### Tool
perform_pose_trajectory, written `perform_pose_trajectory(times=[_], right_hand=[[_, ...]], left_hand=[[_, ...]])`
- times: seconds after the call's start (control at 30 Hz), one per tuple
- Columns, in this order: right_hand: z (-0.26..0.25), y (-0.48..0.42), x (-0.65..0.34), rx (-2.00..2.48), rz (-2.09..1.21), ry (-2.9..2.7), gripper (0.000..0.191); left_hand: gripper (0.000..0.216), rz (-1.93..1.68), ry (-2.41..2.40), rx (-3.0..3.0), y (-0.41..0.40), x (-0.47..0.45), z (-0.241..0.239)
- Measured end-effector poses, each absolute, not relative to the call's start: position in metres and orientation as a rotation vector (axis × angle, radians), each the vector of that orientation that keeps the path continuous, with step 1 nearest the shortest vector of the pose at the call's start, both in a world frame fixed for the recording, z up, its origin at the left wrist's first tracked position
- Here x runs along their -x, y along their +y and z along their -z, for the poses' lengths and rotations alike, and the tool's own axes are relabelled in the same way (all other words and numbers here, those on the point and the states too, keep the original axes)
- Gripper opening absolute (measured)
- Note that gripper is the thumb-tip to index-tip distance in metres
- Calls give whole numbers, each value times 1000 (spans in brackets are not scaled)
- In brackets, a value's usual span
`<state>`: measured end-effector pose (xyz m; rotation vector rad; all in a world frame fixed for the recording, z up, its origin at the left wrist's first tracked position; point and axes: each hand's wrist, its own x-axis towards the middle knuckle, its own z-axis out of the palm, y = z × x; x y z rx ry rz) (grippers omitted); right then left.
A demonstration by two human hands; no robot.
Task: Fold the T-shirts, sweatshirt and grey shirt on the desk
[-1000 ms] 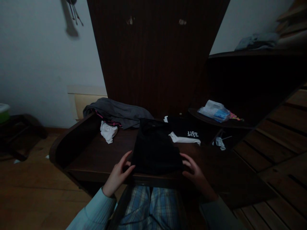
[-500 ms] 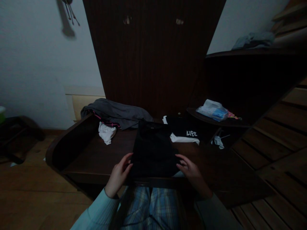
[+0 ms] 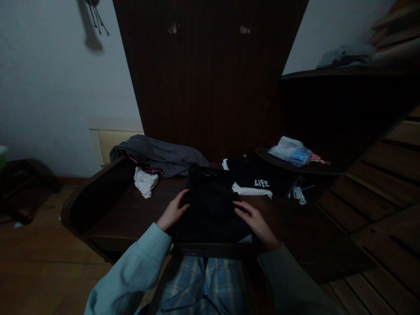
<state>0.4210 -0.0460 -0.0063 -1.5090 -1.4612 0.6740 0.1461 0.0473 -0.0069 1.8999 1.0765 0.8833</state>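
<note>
A black folded garment (image 3: 210,201) lies lengthwise on a dark wooden table (image 3: 124,214) in front of me. My left hand (image 3: 173,211) rests flat on its left edge near the middle, fingers stretched out. My right hand (image 3: 254,221) lies flat on its right edge, fingers also stretched out. Neither hand grips anything. The room is dim, and the cloth's folds are hard to make out.
A grey garment (image 3: 157,155) and a white cloth (image 3: 144,181) lie at the table's back left. A black and white shirt with lettering (image 3: 254,181) sits back right. A plastic packet (image 3: 290,152) rests on a side shelf. A dark wardrobe (image 3: 210,74) stands behind.
Both hands slid forward from the garment's near corners to the middle of its sides.
</note>
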Motion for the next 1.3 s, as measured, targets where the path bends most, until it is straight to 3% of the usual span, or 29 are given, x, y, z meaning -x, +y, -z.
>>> perform_pose_trajectory(times=[0.17, 0.43, 0.6, 0.87, 1.07, 1.3], right_hand=[[8, -32, -433, 1600, -518, -1630, 35], [-5, 20, -451, 1561, -487, -1875, 30], [8, 30, -448, 1475, -384, -1984, 5], [15, 31, -441, 1608, -175, -1868, 7], [9, 30, -434, 1697, 144, -2088, 11], [6, 25, -430, 1668, 102, -2047, 17]], left_hand=[[64, -878, 1002, -1816, 67, -145, 8], [19, -657, 1088, -2087, 107, -156, -7], [17, -756, 1063, -2037, 106, -160, 2], [13, -948, 1092, -2027, 106, -165, 10], [11, -954, 1095, -2182, 103, -166, 6], [6, -875, 1200, -2322, 103, -168, 7]])
